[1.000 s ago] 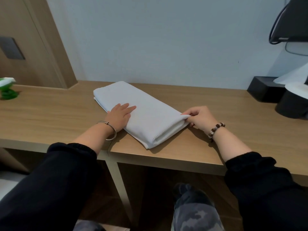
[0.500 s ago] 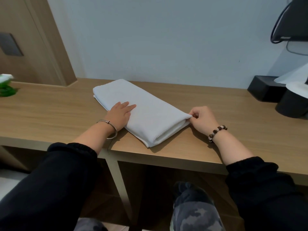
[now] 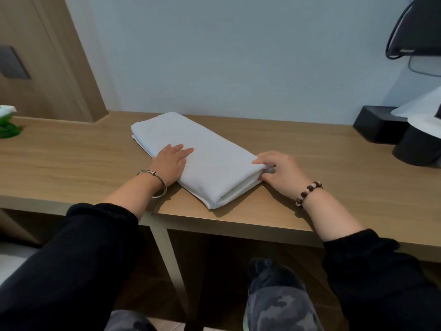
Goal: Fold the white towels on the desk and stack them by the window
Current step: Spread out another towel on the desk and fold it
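A folded white towel (image 3: 210,161) lies on the wooden bench (image 3: 71,168). It forms a long rectangle set at a slant: its far end is near the pale wall (image 3: 214,56) and its near end is close to the bench's front edge. The layered fold shows at the near end.

The left grip (image 3: 170,163), a bare hand, lies flat on the towel's left long edge. Its fingers are straight and spread slightly on the cloth, and the heel of the palm rests at the towel's border. It presses down and holds nothing. A silver bangle (image 3: 155,181) hangs on that wrist.

The right grip (image 3: 279,173) is at the towel's near right corner. Its forefinger is laid on top of the cloth and its thumb is against the side below, so it pinches the corner layers. The other fingers are curled beside the towel over the bench. A bead bracelet (image 3: 307,193) circles this wrist. Both forearms come out of black sleeves (image 3: 83,247).

At the bench's far right a black box (image 3: 377,124) stands against the wall, with a black round holder (image 3: 417,149) just in front of it. Both are well apart from the towel. A green thing (image 3: 7,130) sits at the far left edge, too blurred to tell. Camouflage trousers (image 3: 279,306) show below the bench.
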### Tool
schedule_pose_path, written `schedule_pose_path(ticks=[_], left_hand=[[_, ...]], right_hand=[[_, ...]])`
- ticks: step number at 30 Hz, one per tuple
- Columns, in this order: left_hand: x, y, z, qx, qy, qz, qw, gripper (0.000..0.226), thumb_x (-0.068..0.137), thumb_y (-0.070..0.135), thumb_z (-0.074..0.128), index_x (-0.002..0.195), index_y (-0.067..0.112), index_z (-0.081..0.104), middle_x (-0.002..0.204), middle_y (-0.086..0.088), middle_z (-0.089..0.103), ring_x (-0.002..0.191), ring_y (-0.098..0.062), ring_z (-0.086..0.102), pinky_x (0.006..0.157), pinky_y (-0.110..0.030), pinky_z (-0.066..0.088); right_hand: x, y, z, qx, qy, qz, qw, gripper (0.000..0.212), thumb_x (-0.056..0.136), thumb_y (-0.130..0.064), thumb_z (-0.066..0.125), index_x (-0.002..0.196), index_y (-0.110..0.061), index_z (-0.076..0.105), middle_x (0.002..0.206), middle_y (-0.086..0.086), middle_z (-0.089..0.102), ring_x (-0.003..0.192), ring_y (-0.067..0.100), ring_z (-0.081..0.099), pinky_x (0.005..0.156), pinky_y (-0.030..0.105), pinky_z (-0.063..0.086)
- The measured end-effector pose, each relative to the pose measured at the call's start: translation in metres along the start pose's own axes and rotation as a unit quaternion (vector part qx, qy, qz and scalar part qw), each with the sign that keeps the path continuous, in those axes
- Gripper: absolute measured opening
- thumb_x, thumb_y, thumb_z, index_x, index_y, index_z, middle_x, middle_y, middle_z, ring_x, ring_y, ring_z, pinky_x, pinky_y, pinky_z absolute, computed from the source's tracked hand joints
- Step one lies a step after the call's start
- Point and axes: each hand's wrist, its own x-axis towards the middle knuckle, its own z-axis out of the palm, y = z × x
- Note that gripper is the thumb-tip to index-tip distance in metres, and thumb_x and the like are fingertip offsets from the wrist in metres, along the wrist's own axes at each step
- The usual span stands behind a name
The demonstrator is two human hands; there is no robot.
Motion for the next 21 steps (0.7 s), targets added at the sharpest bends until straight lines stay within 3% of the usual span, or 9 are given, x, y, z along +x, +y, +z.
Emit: schedule_pose_path(ticks=[3,6,10,13,15,17,21], left_hand=[[-0.001,0.005,-0.001,0.052,-0.002,-0.015,0.999,0.044,0.104,0.024,0.020,0.148,0.029,0.026,0.158,-0.001,0.018,0.145,-0.023,0.013,0.118,-0.043,0.011],[-0.012,0.020,-0.012,0.101,0.024,-0.012,0.995,0.042,0.103,0.031,0.025,0.143,0.031,0.037,0.154,-0.001,0.027,0.142,-0.023,0.019,0.114,-0.048,0.018],[-0.048,0.056,-0.028,-0.044,0.003,0.172,0.984,0.051,0.092,0.052,0.047,0.138,0.029,0.046,0.146,0.003,0.041,0.136,-0.015,0.031,0.109,-0.029,0.021],[-0.071,0.074,-0.024,0.104,0.013,0.271,0.957,0.075,0.080,0.068,0.052,0.142,0.028,0.038,0.142,0.006,0.044,0.131,-0.014,0.036,0.104,-0.032,0.035],[-0.075,0.074,-0.020,0.162,0.029,0.265,0.950,0.074,0.082,0.063,0.053,0.143,0.025,0.035,0.140,0.004,0.046,0.128,-0.016,0.040,0.101,-0.034,0.040],[-0.077,0.071,-0.019,0.150,0.042,0.256,0.954,0.064,0.087,0.056,0.048,0.140,0.022,0.038,0.135,0.002,0.051,0.120,-0.018,0.047,0.093,-0.037,0.046],[-0.078,0.065,-0.015,0.238,0.057,0.297,0.923,0.050,0.094,0.046,0.039,0.133,0.016,0.042,0.127,-0.002,0.054,0.108,-0.022,0.055,0.080,-0.038,0.051]], right_hand=[[-0.002,-0.001,0.004,-0.082,0.017,-0.041,0.996,0.033,0.083,-0.016,0.069,0.116,-0.018,0.066,0.126,-0.002,0.059,0.119,0.015,0.051,0.101,0.028,0.039],[-0.001,-0.007,0.006,-0.153,0.022,-0.071,0.985,0.031,0.084,-0.024,0.065,0.114,-0.019,0.065,0.121,-0.002,0.060,0.113,0.016,0.052,0.091,0.029,0.042],[0.001,-0.014,0.008,-0.222,0.032,-0.099,0.969,0.025,0.084,-0.031,0.062,0.107,-0.021,0.064,0.107,-0.004,0.062,0.098,0.016,0.056,0.075,0.026,0.043],[0.000,-0.020,0.012,-0.253,0.037,-0.107,0.961,0.020,0.085,-0.032,0.060,0.102,-0.020,0.063,0.101,-0.002,0.061,0.090,0.018,0.056,0.072,0.031,0.047],[-0.001,-0.022,0.013,-0.265,0.047,-0.116,0.956,0.016,0.085,-0.026,0.060,0.098,-0.016,0.063,0.101,0.000,0.062,0.089,0.020,0.056,0.073,0.033,0.047],[-0.002,-0.022,0.013,-0.280,0.052,-0.126,0.950,0.014,0.085,-0.017,0.058,0.096,-0.013,0.064,0.101,0.002,0.063,0.088,0.022,0.057,0.072,0.033,0.046],[-0.003,-0.021,0.012,-0.293,0.041,-0.143,0.945,0.020,0.084,0.001,0.047,0.093,-0.008,0.062,0.098,0.006,0.062,0.084,0.025,0.055,0.065,0.035,0.045]])
